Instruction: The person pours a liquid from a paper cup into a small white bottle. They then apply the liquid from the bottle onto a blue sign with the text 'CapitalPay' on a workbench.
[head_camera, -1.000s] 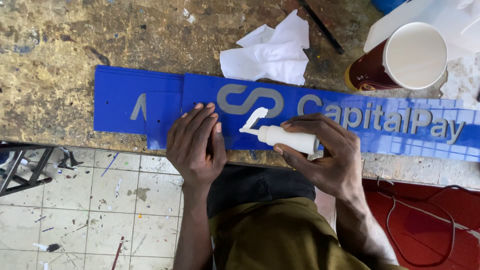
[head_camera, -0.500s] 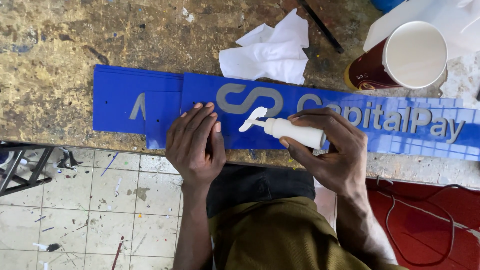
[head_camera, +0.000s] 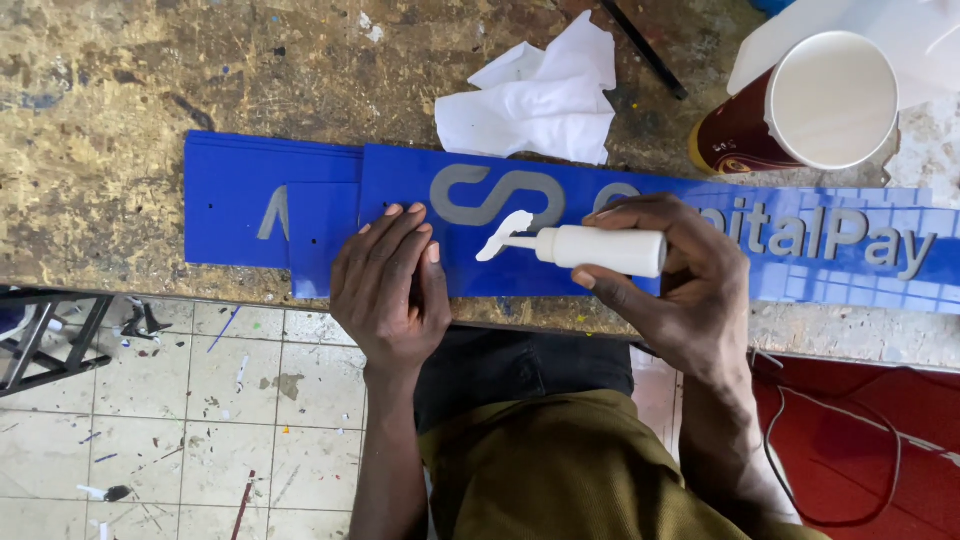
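white bottle (head_camera: 605, 249) in right hand (head_camera: 680, 290)

A long blue plastic sign panel with raised grey letters (head_camera: 400, 190) lies across the paint-stained wooden workbench (head_camera: 120, 80), along its near edge. A second blue plastic panel (head_camera: 235, 195) lies partly under its left end. The left hand (head_camera: 392, 285) rests flat on the long panel, left of the right hand (head_camera: 670, 290), which holds a small white plastic squeeze bottle (head_camera: 600, 248) lying sideways above the panel, nozzle pointing left. Behind the panels lies a crumpled white tissue (head_camera: 535, 95); to its right stands a dark red paper cup (head_camera: 800, 110).
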